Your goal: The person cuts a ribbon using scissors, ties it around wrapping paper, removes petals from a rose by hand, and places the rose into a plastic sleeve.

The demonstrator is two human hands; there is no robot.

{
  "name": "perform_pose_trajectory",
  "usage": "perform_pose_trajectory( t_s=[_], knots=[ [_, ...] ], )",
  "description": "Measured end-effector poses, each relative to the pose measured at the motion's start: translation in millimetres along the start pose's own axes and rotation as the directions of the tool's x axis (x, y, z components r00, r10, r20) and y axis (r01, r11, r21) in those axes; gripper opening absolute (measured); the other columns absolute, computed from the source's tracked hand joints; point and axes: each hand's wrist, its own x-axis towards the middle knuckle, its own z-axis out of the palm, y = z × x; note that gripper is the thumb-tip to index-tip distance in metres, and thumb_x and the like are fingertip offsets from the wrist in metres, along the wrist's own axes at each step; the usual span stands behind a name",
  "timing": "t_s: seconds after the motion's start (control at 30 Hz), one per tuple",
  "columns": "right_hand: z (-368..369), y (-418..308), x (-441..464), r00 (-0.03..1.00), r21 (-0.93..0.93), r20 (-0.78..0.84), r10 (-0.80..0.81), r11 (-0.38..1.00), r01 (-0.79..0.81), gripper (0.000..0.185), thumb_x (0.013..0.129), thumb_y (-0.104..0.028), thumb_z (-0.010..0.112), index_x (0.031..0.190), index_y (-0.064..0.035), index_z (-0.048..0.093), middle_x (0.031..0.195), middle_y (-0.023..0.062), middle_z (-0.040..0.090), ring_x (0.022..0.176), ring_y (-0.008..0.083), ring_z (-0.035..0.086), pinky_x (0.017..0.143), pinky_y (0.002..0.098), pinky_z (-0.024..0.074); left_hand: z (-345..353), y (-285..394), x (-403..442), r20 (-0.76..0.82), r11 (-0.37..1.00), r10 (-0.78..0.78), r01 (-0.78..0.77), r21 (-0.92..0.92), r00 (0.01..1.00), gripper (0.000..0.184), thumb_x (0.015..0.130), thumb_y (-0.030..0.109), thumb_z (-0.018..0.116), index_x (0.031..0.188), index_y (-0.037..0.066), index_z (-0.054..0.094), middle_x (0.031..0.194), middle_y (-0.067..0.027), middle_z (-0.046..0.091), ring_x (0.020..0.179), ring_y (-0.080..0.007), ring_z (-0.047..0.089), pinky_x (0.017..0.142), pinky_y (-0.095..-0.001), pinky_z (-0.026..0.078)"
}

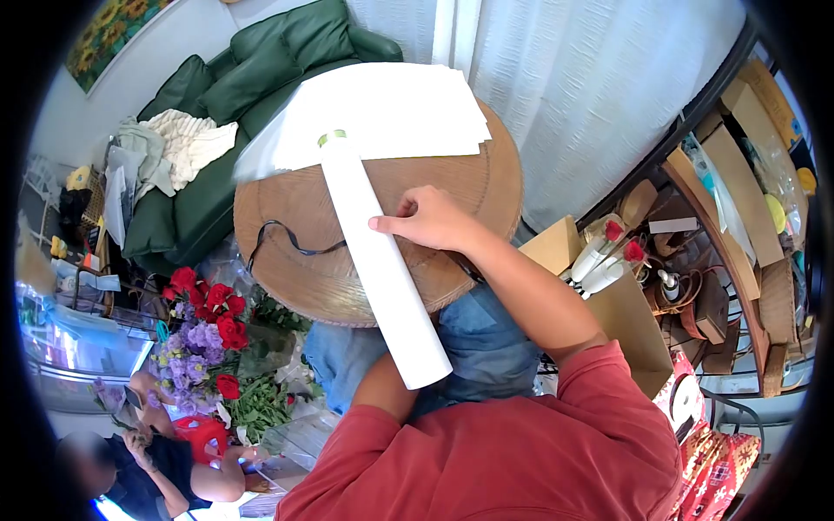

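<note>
Fingers of the left hand are hidden (I cannot tell their state); the white roll (pixel 380 260) slants over the round table (pixel 291 286); the right hand (pixel 427 219) puts its thumb at the right edge, fingers loosely curled. Positioning seems in hand; next needs steady support.

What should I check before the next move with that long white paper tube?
1. Long white paper tube rolled up: ok.
2. Right hand at the tube: ok, the thumb seems to touch its side.
3. Left hand supporting it: cannot tell, hidden.
4. Flat white paper sheets on the round brown wooden table: ok.
5. Tube clear of those sheets: cannot tell, its far end overlaps them in view.
6. Thin black cord free: cannot tell, one end meets the tube's edge.
</note>
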Motion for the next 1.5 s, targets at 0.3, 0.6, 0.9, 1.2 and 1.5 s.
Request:
perform_pose_trajectory(
  t_s=[0.3,0.6,0.9,1.2,1.5],
  knots=[
    [0,-2,-2,1.000,-0.001,-0.011,0.016,1.000,-0.016,0.078,0.071,-0.067,0.081,0.092,0.0084,0.075,0.090,0.0267,0.074,0.086,0.0366,0.074,0.078,0.0411,0.0588,-2,1,2,0.012,1.000,-0.003,0.002,0.013,1.000,0.027,0.103,0.016,0.058,0.122,-0.001,0.067,0.107,-0.0086,0.072,0.091,-0.0199,0.071,0.082,-0.0329,0.058],
    [-1,2,-1,1.000,0.010,-0.003,0.023,1.000,-0.023,0.078,0.072,-0.066,0.082,0.093,0.0085,0.075,0.092,0.0264,0.074,0.086,0.0356,0.074,0.078,0.0408,0.0586,-3,3,5,0.031,1.000,-0.006,0.005,0.028,0.999,0.026,0.102,0.015,0.060,0.121,0.000,0.068,0.106,-0.0071,0.072,0.091,-0.0193,0.070,0.083,-0.0328,0.058],
    [-17,15,3,0.994,0.073,0.064,-0.084,0.994,0.079,0.060,0.082,-0.050,0.084,0.099,0.0068,0.074,0.085,0.0177,0.073,0.079,0.0222,0.070,0.073,0.0358,0.0562,-40,68,-22,0.288,0.773,-0.116,-0.096,0.627,0.951,0.024,0.102,0.014,0.061,0.119,-0.001,0.069,0.103,-0.0087,0.073,0.091,-0.0185,0.071,0.079,-0.0324,0.058],
    [-42,15,4,0.988,-0.062,0.124,-0.087,0.994,0.095,0.021,0.090,-0.018,0.077,0.092,0.0025,0.077,0.080,0.0136,0.073,0.074,0.0207,0.068,0.070,0.0347,0.0537,24,254,-24,0.724,-0.399,0.567,-0.638,0.659,0.394,0.021,0.087,0.006,0.071,0.107,0.000,0.069,0.095,-0.0126,0.070,0.093,-0.0316,0.067,0.084,-0.0424,0.052],
    [-57,19,-10,0.996,-0.123,0.072,-0.046,0.991,0.054,0.024,0.090,-0.022,0.076,0.085,0.0020,0.076,0.079,0.0188,0.073,0.074,0.0303,0.069,0.071,0.0414,0.0541,40,250,40,0.845,-0.540,0.342,-0.649,0.535,0.412,0.010,0.085,0.002,0.065,0.095,0.001,0.064,0.095,-0.0168,0.068,0.093,-0.0392,0.064,0.087,-0.0480,0.050]
  ],
)
